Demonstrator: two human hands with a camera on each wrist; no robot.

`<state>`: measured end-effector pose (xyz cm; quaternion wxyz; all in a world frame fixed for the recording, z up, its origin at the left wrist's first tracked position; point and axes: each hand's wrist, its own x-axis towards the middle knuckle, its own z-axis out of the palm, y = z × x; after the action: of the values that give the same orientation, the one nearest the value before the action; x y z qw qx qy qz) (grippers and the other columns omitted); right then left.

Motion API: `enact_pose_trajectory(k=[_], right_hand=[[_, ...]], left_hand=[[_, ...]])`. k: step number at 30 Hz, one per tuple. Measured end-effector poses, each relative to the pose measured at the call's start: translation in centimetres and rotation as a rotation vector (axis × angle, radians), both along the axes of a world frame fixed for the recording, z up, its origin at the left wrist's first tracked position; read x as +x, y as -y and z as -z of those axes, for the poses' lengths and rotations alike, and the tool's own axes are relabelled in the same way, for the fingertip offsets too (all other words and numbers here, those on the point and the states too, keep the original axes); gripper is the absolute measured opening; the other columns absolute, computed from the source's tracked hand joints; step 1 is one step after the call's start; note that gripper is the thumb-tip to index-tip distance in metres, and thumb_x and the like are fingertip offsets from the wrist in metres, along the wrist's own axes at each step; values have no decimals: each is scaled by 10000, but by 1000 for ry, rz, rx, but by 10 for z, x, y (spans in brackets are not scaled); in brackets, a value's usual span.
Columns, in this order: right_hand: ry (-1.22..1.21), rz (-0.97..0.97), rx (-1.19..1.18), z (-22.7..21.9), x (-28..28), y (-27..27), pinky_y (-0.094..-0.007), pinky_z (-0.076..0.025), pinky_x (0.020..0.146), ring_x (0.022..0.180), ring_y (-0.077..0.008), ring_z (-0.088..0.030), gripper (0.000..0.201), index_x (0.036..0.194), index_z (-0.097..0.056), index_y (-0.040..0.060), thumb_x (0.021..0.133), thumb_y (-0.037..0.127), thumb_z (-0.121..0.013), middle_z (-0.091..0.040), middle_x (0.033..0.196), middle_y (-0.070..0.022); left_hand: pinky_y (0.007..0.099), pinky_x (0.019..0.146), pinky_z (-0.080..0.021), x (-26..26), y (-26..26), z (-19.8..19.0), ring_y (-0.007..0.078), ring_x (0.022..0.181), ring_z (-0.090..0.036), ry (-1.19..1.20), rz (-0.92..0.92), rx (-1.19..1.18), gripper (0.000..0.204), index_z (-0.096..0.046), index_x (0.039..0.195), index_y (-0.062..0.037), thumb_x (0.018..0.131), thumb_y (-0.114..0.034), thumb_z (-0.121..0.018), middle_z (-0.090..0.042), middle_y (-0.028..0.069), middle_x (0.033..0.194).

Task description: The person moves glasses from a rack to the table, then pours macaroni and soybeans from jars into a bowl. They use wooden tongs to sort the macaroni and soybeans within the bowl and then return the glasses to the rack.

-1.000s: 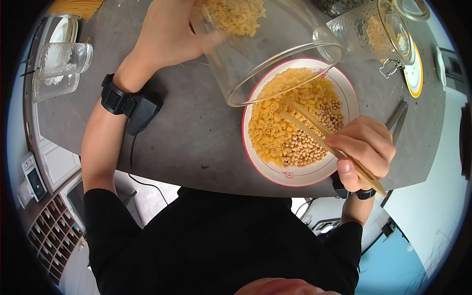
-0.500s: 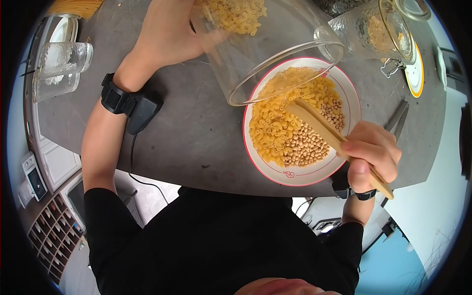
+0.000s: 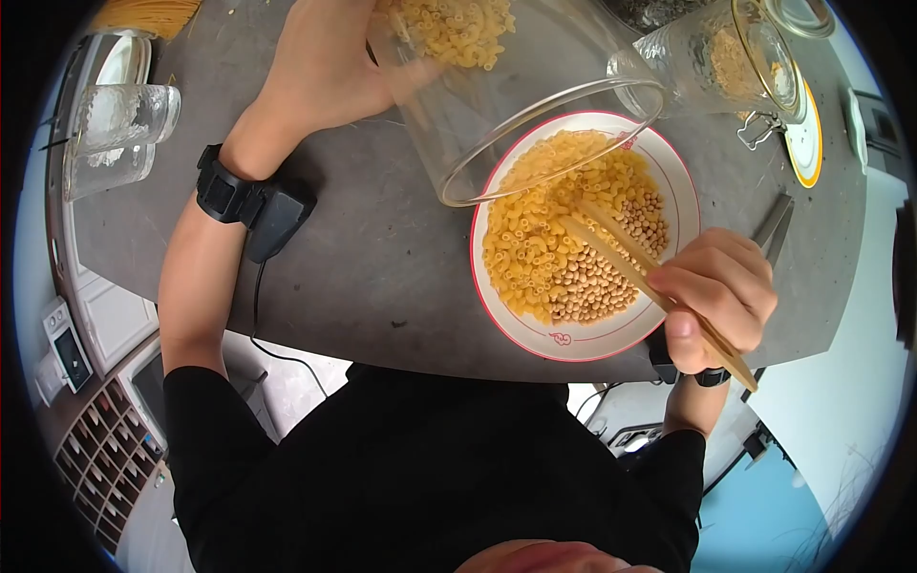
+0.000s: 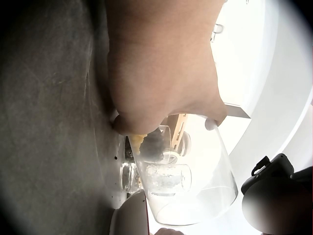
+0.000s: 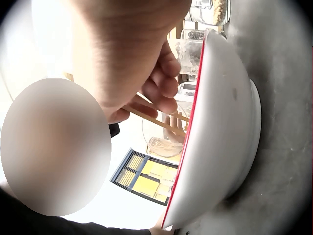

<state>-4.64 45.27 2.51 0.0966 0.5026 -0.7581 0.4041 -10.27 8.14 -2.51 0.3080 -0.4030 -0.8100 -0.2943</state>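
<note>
My left hand grips a large clear glass jar near its base, on its side with the mouth tilted toward the bowl. Small ring macaroni lies inside at the base end. The jar's rim overlaps the far left part of a white bowl with a red edge. Yellow macaroni fills much of this bowl, beside round beige beans. Wooden tongs are held in my right hand, their two tips at the macaroni near the beans. The right wrist view shows the bowl's outer wall.
A wire-clip glass jar with beige contents lies on its side at the back right. Near it are a yellow-rimmed white disc and a grey metal utensil. Glass tumblers stand at the left, with dry spaghetti behind.
The tongs turned broad side up half a second ago, with the right hand shifting right; now both arms show edge-on again. The left hand and its jar have hardly moved.
</note>
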Motion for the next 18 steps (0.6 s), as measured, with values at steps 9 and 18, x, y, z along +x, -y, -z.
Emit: enact_pose_trajectory(k=[9,18], right_hand=[[-11,6,28,2,5,7,-313,-419,447,475,-201,-547,84,893,-703,31,848,100,-689,-623,634,-52],[208,-47,-253,2,8,-8,-321,-461,475,543,-206,-610,263,1050,-682,16,1016,269,-620,-657,721,-88]], left_hand=[[542,1168,-337,3,0,-1,415,1419,-419,42,-47,-33,794,-452,1466,-94,788,-218,-846,-451,218,1520],[545,1174,-330,4,-2,-3,417,1420,-419,30,-46,-32,802,-453,1463,-93,777,-214,-851,-454,216,1519]])
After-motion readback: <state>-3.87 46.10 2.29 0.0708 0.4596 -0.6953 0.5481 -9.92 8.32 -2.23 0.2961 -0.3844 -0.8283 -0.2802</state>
